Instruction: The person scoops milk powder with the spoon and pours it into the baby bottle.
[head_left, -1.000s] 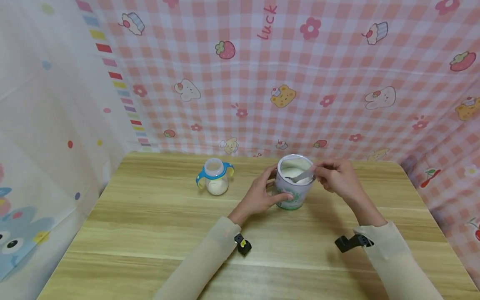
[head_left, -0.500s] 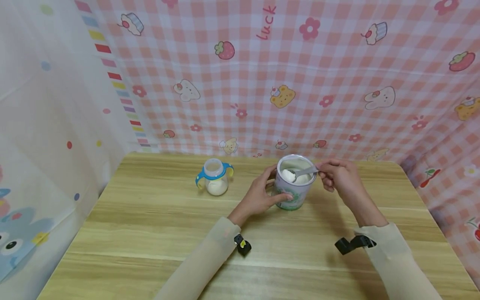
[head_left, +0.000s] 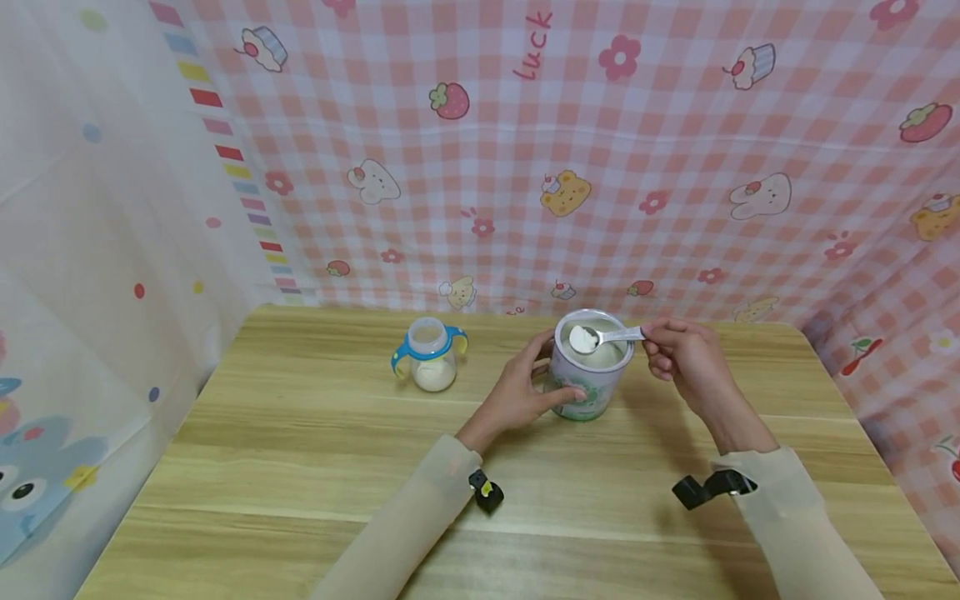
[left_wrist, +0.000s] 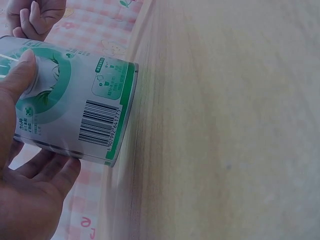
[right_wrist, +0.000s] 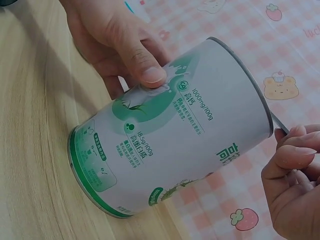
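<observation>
A white and green milk powder can (head_left: 585,392) stands open-topped on the table, pale powder inside. Curled round its left side, my left hand (head_left: 517,387) grips it with the thumb across the front; the left wrist view shows the can's barcode (left_wrist: 99,124) beside that hand. My right hand (head_left: 690,362) pinches the handle of a metal spoon (head_left: 622,334) at the can's right rim. Heaped white powder (head_left: 582,339) fills the spoon's bowl, which is over the can's mouth. In the right wrist view the can hides most of the spoon.
Left of the can stands a clear baby bottle (head_left: 433,358) with blue and yellow handles, no lid on it and white powder inside. The wooden table (head_left: 300,467) meets a pink checked cloth (head_left: 480,167) at its back edge. A white cloth (head_left: 135,208) hangs on the left.
The spoon has risen from inside the can and levelled out, now carrying a heap of powder. My right hand has shifted slightly right. My left hand and the can have stayed put.
</observation>
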